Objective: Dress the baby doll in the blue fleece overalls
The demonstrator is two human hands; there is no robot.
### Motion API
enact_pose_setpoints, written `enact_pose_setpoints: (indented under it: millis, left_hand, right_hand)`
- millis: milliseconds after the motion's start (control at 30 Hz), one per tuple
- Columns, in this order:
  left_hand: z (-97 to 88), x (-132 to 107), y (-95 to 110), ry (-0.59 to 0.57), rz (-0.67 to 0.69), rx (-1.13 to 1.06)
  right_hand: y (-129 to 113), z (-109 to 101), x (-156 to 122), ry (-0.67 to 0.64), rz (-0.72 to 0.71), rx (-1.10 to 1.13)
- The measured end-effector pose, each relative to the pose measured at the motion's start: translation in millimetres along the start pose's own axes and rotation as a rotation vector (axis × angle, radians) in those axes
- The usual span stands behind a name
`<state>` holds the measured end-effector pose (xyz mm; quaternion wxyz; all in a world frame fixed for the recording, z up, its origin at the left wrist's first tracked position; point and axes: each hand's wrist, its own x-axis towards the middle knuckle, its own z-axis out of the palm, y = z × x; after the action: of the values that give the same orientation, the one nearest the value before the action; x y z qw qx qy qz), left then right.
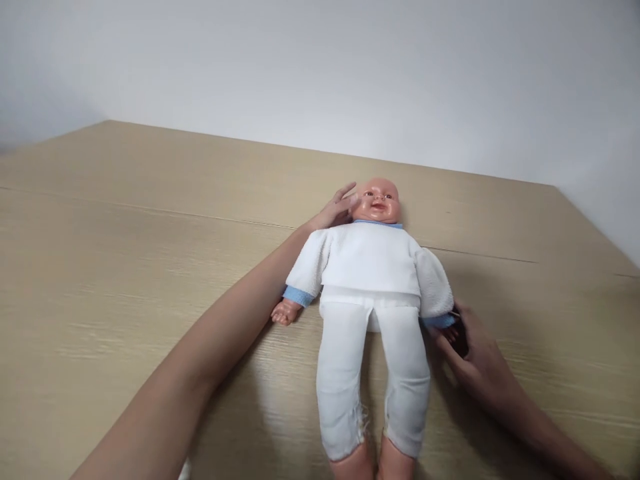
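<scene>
Plain pale wall [350, 67] behind, light wood-grain table [125, 267] filling the view, with a thin seam line [150, 211] running across it. Baby doll [370, 260] lies flat on its back near the middle of the table, head [377, 200] toward the wall, legs toward the camera, bare feet cut off at the bottom edge. It wears a white top with a blue collar and blue cuffs, plus white trousers [345, 373] frayed at one hem. Left hand [333, 213] reaches in along a bare forearm from lower left, fingers loosely spread, fingertips [350, 198] touching the side of the doll's head, palm resting by the shoulder; it grips nothing. Right hand [475, 347] comes in from lower right, fingers curled in around the doll's far wrist, just under the blue cuff [440, 321] on that sleeve; the doll's own hand there is mostly hidden inside the grip. The doll's other small hand [285, 312] lies free on the table, just beside the left forearm, its cuff [297, 295] showing. A white scrap shows at the bottom edge under the left arm, too little to tell what it is.
</scene>
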<state>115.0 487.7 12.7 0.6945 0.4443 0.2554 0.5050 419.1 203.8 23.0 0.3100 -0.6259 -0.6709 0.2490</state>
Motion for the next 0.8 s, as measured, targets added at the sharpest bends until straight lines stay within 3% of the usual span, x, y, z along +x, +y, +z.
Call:
enact_pose_setpoints:
  millis: [167, 367, 467, 600, 700, 767, 800]
  left_hand:
    - [-9.3, -27.2, 19.4, 0.196, 0.005, 0.016]
    - [-0.5, -93.6, 42.7, 0.326, -0.03, 0.083]
    - [5.0, -125.8, 47.3, 0.461, -0.04, 0.137]
    - [10.0, -157.8, 62.1, 0.671, -0.037, 0.198]
    - [34.9, -185.3, 78.7, 0.873, 0.107, 0.266]
    - [71.6, -212.5, 80.7, 0.966, 0.301, 0.269]
    - [94.9, -229.9, 75.6, 0.957, 0.417, 0.245]
  right_hand:
    - [4.5, 6.5, 7.4, 0.02, -0.084, 0.028]
    - [13.2, 20.5, 4.3, 0.102, -0.066, 0.198]
    - [17.2, 21.4, -13.8, 0.099, -0.002, 0.301]
    - [16.0, 11.9, -64.3, 0.105, 0.088, 0.336]
    - [8.4, 3.2, -114.5, 0.139, 0.128, 0.303]
    - [5.0, 1.6, -149.4, 0.199, 0.119, 0.252]
    - [5.7, 3.0, -167.2, 0.264, 0.096, 0.202]
